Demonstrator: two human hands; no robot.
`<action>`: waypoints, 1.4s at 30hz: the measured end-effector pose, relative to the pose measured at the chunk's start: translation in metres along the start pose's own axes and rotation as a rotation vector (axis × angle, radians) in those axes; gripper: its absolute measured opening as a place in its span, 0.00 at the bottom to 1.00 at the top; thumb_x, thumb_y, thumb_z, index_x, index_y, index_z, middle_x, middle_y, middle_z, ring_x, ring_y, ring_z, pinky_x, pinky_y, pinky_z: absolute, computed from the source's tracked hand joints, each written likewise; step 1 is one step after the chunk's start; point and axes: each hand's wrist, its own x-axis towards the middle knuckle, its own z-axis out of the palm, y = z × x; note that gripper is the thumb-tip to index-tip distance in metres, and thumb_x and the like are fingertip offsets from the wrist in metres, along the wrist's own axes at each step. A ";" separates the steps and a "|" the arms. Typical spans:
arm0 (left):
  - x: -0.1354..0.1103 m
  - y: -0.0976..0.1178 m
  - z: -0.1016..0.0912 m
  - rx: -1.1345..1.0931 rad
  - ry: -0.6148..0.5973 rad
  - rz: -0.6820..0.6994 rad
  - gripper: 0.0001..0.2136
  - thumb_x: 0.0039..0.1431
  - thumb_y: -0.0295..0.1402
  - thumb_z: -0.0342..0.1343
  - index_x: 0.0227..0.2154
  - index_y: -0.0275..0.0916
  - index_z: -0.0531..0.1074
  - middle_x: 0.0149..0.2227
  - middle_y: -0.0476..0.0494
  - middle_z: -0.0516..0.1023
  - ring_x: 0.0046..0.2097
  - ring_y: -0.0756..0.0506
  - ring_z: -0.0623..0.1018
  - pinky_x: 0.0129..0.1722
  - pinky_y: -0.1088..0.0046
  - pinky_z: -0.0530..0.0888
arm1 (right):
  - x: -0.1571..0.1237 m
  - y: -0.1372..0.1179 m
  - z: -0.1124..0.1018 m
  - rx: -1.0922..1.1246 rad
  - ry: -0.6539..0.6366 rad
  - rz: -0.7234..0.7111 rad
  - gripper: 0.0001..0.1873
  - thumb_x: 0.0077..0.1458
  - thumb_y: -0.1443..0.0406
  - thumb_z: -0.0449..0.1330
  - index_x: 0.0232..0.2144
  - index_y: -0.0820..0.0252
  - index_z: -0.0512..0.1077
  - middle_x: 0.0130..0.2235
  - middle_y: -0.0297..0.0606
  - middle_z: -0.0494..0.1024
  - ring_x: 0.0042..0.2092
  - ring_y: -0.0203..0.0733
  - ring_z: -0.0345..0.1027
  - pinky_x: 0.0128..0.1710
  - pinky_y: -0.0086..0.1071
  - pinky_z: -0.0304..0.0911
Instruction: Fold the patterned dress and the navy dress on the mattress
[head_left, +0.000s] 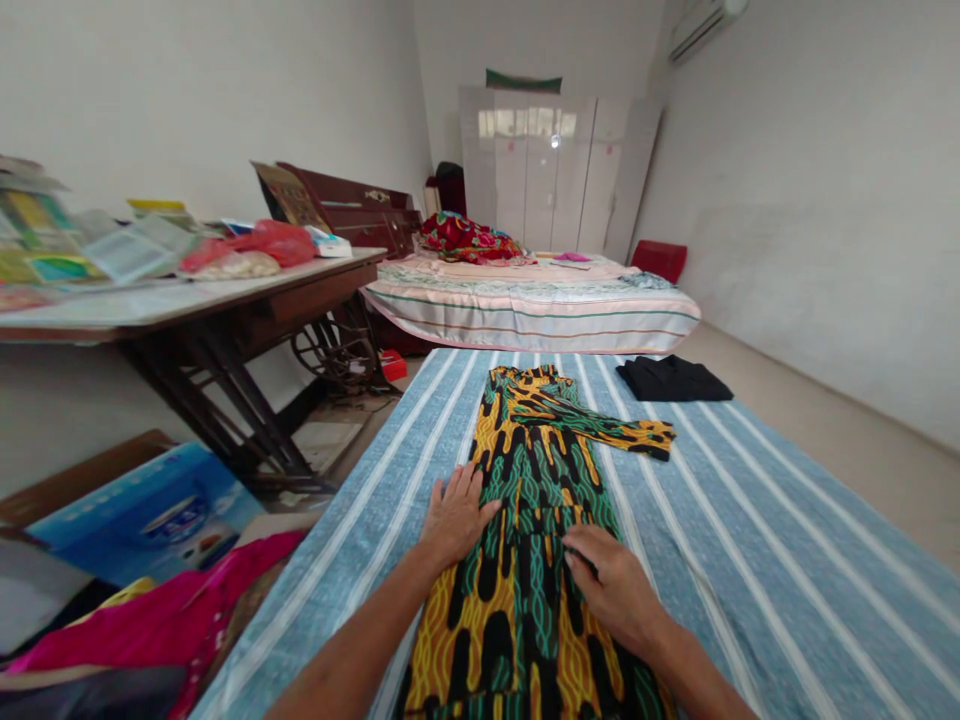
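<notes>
A long patterned dress in yellow, black and green lies lengthwise before me, folded narrow. One sleeve sticks out to the right near its far end. Flat on the dress's left edge rests my left hand, its fingers stretched out and thumb apart. My right hand is at the right side of the dress, around its middle, with curled fingers pinching the cloth; the fingertips are partly hidden. The near end of the dress runs out of the picture.
Blue striped cloth covers the surface under the dress. Folded black clothing lies at the far right. A cluttered sewing table stands left, above a blue box and pink clothing. Beyond is a bed.
</notes>
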 end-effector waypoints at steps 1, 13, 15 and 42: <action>0.000 0.000 -0.001 -0.003 -0.008 -0.003 0.25 0.62 0.46 0.39 0.58 0.38 0.59 0.64 0.36 0.53 0.64 0.37 0.52 0.58 0.50 0.54 | -0.001 -0.002 0.000 -0.002 0.000 -0.003 0.13 0.55 0.69 0.51 0.39 0.57 0.73 0.43 0.41 0.76 0.47 0.41 0.69 0.49 0.37 0.65; -0.038 0.020 -0.024 -0.019 -0.039 0.066 0.25 0.63 0.45 0.37 0.59 0.38 0.57 0.65 0.39 0.49 0.65 0.39 0.50 0.59 0.50 0.53 | -0.031 -0.018 0.007 -0.040 0.052 -0.043 0.14 0.57 0.68 0.49 0.40 0.56 0.73 0.44 0.43 0.76 0.47 0.43 0.70 0.48 0.41 0.67; -0.051 0.022 -0.024 -0.034 -0.088 0.073 0.27 0.62 0.47 0.38 0.59 0.37 0.57 0.65 0.37 0.50 0.65 0.38 0.50 0.59 0.50 0.53 | -0.035 -0.018 0.008 -0.043 0.071 -0.065 0.14 0.57 0.68 0.50 0.40 0.56 0.73 0.44 0.43 0.76 0.47 0.44 0.70 0.48 0.42 0.67; -0.119 0.024 -0.031 -0.089 -0.153 0.253 0.31 0.58 0.52 0.44 0.60 0.38 0.56 0.64 0.36 0.51 0.65 0.36 0.49 0.59 0.49 0.49 | -0.045 -0.022 -0.012 0.027 0.112 -0.147 0.11 0.57 0.71 0.52 0.40 0.58 0.72 0.41 0.41 0.77 0.45 0.39 0.70 0.46 0.37 0.68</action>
